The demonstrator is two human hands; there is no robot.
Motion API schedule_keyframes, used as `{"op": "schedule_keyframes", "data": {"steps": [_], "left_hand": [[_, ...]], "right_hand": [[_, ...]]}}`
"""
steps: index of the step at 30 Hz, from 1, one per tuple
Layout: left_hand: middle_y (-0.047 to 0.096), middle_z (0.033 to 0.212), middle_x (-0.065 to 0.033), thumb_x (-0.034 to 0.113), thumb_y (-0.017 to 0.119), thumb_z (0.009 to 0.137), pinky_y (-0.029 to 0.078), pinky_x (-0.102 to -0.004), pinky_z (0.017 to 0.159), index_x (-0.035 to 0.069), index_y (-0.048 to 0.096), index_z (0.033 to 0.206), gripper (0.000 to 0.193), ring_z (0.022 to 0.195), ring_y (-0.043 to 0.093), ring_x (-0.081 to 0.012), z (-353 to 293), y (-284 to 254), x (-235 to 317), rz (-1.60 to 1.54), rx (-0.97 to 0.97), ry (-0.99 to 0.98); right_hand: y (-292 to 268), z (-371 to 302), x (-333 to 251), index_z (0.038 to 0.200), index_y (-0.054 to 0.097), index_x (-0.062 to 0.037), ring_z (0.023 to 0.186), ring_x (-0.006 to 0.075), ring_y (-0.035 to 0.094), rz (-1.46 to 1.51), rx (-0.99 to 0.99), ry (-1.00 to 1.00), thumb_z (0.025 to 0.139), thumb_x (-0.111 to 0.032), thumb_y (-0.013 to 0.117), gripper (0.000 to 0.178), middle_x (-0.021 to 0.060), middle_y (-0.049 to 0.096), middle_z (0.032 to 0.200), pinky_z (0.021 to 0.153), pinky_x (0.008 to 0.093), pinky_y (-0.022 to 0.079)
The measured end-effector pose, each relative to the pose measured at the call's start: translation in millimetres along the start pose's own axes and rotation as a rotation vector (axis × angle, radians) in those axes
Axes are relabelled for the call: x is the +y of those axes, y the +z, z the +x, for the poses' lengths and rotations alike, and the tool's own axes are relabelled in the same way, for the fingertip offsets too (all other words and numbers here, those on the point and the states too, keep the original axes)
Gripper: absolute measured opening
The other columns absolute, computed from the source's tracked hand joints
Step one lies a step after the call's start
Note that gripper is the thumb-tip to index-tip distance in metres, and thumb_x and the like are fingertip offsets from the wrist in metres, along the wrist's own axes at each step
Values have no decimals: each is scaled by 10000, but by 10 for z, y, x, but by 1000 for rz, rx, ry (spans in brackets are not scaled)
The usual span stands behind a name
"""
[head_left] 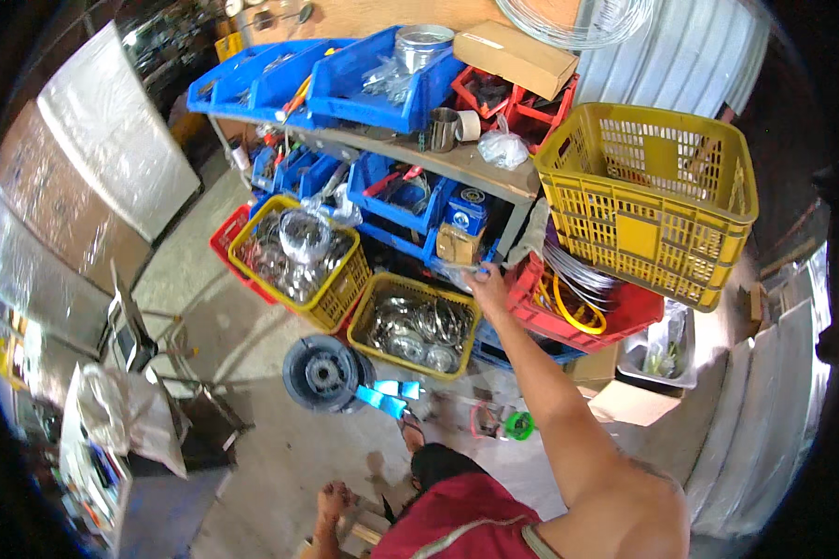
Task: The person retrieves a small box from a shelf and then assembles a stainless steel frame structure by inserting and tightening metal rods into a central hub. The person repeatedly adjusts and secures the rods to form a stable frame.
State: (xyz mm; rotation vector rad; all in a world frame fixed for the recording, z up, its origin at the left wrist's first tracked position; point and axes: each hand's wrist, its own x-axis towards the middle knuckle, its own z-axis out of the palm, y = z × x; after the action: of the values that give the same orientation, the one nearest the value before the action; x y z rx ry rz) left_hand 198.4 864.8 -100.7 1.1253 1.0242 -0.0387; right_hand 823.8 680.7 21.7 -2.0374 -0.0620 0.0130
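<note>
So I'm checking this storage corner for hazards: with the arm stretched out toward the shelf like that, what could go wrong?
1. The right hand reaches between the red crate and the small box; wire coils in that crate could snag or scratch it.
2. The big yellow basket sits tilted on the red crate and might slip if the crate is nudged.
3. The black wheel and blue tape lie on the floor by the sandalled foot, a likely trip point.

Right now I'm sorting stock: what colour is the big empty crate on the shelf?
Yellow crate, head view.
</note>
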Motion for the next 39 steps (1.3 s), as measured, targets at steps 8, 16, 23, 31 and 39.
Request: {"op": "schedule_keyframes", "data": {"steps": [8,16,23,31,39], "left_hand": [[535,729,-28,166,526,962,447,-337,583,75,496,795,192,671,501,-161,942,-470,120,278,-119,83],[564,1017,-147,258,684,919,516,-398,732,100,560,1139,297,846,560,-191,1444,-561,677,765,-217,332],[700,935,-126,197,634,923,538,-389,727,65,634,1080,206,821,691,-262,1858,72,1716,1119,-247,154],[604,1022,-196,226,723,871,509,-450,790,9,572,1202,423,927,630,-374,2205,2274,3587,1022,-228,840],[367,1462,-300,512,883,615,403,-502,1081,92,315,1506,1138,1306,438,-489,2062,4023,4688,1221,-234,1018]], "right_hand": [[615,1625,325,1488,270,55,1243,421,564,-75,236,33,619,-599,862,1238,334,552,1333,1048,420,444],[466,2213,393,1132,671,99,935,229,691,70,-246,60,624,-414,908,760,173,721,1042,896,349,520],[529,2158,362,984,720,40,883,273,711,-10,-188,24,562,-404,927,647,187,735,972,855,372,533],[643,1369,48,1418,309,25,1187,368,589,26,221,-60,518,-282,958,1151,222,575,1288,1007,411,476],[486,-142,-249,1496,249,-11,1222,421,549,-214,128,-164,558,-322,920,1195,227,487,1371,969,480,509]]}}
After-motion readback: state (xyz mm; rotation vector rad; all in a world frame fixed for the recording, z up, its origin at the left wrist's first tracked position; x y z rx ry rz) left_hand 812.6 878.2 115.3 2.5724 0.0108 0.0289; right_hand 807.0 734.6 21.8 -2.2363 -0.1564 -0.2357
